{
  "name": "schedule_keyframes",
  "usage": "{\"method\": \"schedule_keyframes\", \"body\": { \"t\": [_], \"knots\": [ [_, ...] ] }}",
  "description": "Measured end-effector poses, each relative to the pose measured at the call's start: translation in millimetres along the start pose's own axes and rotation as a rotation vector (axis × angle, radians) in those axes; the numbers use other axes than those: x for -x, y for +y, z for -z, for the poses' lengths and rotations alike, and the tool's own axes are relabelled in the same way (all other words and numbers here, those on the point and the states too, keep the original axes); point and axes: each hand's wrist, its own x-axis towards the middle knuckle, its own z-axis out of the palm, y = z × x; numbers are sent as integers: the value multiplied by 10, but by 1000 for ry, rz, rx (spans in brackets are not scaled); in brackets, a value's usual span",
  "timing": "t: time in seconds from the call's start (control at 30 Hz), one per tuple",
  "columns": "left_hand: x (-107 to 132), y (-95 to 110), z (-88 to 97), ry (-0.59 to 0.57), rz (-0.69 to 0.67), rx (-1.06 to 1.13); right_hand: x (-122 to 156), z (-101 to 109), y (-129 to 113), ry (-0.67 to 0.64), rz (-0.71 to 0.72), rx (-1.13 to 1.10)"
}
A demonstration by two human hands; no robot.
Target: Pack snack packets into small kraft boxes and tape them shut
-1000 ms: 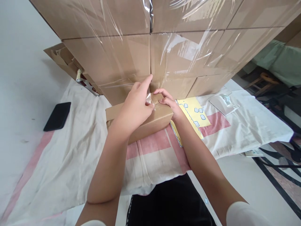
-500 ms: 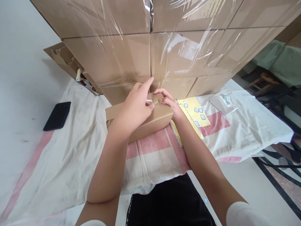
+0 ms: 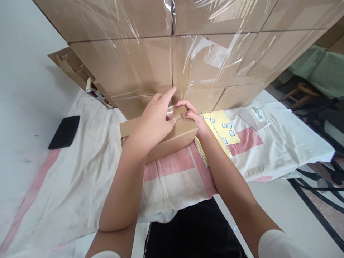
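Note:
A small brown cardboard box (image 3: 174, 138) lies on the cloth-covered table in front of me. My left hand (image 3: 156, 118) rests on its top, index finger stretched out and thumb apart from it. Between that finger and thumb shows a shiny strip of clear tape (image 3: 170, 111) on the box. Part of the left hand's fingers is hidden behind its back. The right end of the box is gripped by my right hand (image 3: 195, 116), with the thumb on top and the fingers round the far side.
Stacked cartons (image 3: 139, 64) under clear film rise right behind the small box. A black phone-like slab (image 3: 64, 132) lies at left by the wall. Yellow printed paper (image 3: 221, 127) and a white tape-dispenser-like object (image 3: 256, 119) lie at right. A wooden stool (image 3: 302, 94) stands farther off.
Both hands keep almost the same pose on the box. The view has shifted very slightly, and nothing has been taken up or let go.

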Motion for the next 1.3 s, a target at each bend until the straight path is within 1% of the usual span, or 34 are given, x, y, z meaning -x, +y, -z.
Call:
{"method": "schedule_keyframes", "body": {
  "t": [0.07,0.23,0.33,0.43,0.6,0.83,0.93,1.03,1.13,1.3],
  "knots": [
    [-1,-5,1,-3,2,-5,0,1,2,-1,3,-7],
    [1,-22,7,-26,-43,-23,-2,4,0,-9,-15,-12],
    [7,-32,14,-49,-54,-23,-3,6,0,-10,-40,2],
    [13,-35,18,-55,-57,-27,-10,10,7,-6,-34,26],
    [28,-7,18,-41,-59,-47,-14,18,15,-10,-19,23],
    [47,18,20,-52,-61,-34,-12,19,14,-11,-5,12],
    [61,36,27,-48,-60,-30,-13,22,15,-11,-20,31],
    [83,67,48,-46,-68,-61,-8,17,7,-1,-34,53],
    [99,85,69,-46,-67,-90,-9,16,6,-3,-16,54],
    [97,86,52,-65,-57,-122,-38,51,53,-9,4,58]
  ]
}}
